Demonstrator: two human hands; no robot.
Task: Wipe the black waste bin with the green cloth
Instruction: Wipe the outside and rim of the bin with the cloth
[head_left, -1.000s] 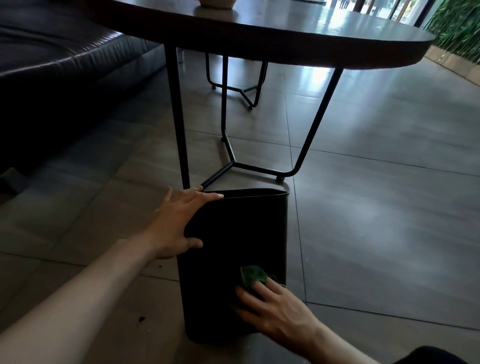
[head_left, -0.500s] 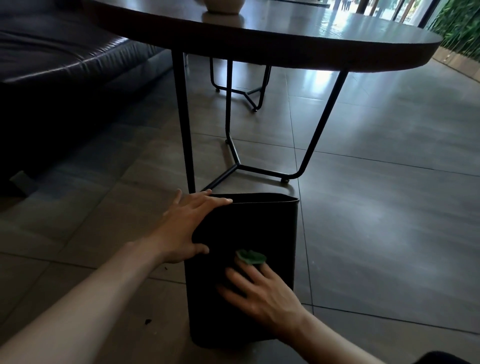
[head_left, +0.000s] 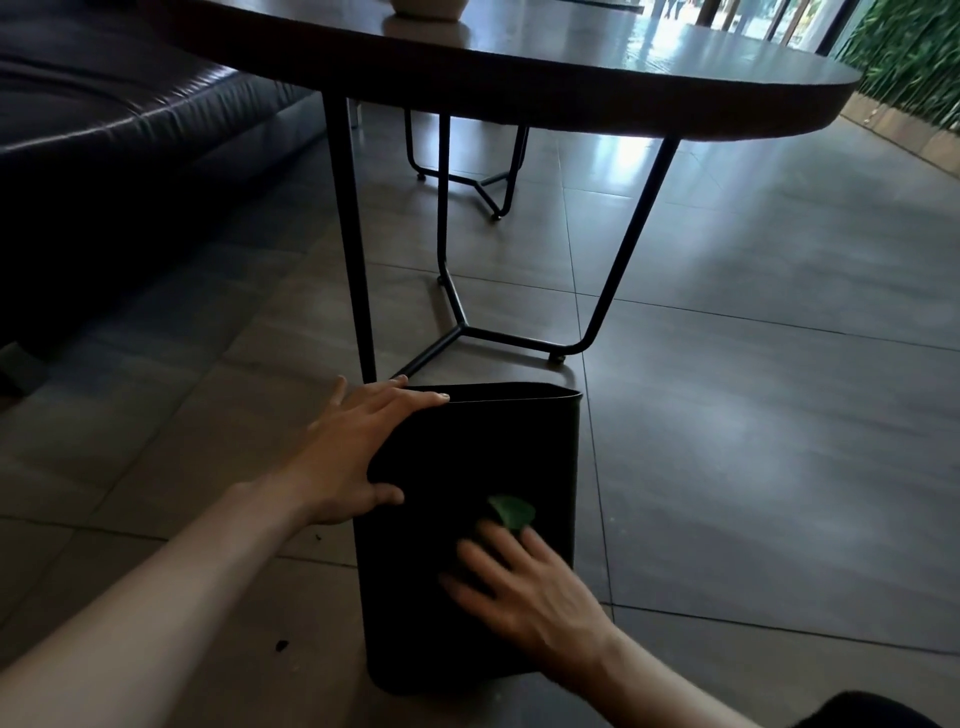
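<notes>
The black waste bin (head_left: 483, 441) stands upright on the tiled floor, low in the middle of the view. My left hand (head_left: 358, 452) lies flat against its upper left corner, fingers over the rim and thumb on the near wall. My right hand (head_left: 524, 587) presses the green cloth (head_left: 511, 510) flat against the bin's near wall, around mid-height. Only a small green edge of the cloth shows past my fingertips; the rest is under my palm. The right hand is blurred.
A dark table (head_left: 571, 78) with thin black metal legs (head_left: 353, 249) stands just behind the bin. A dark leather sofa (head_left: 119, 130) fills the left. A pot (head_left: 428, 8) sits on the table. Green plants (head_left: 909, 57) are at the far right.
My right hand has slid the green cloth up the bin's near wall, from near the lower part to about mid-height. My left hand has stayed on the bin's upper corner.
</notes>
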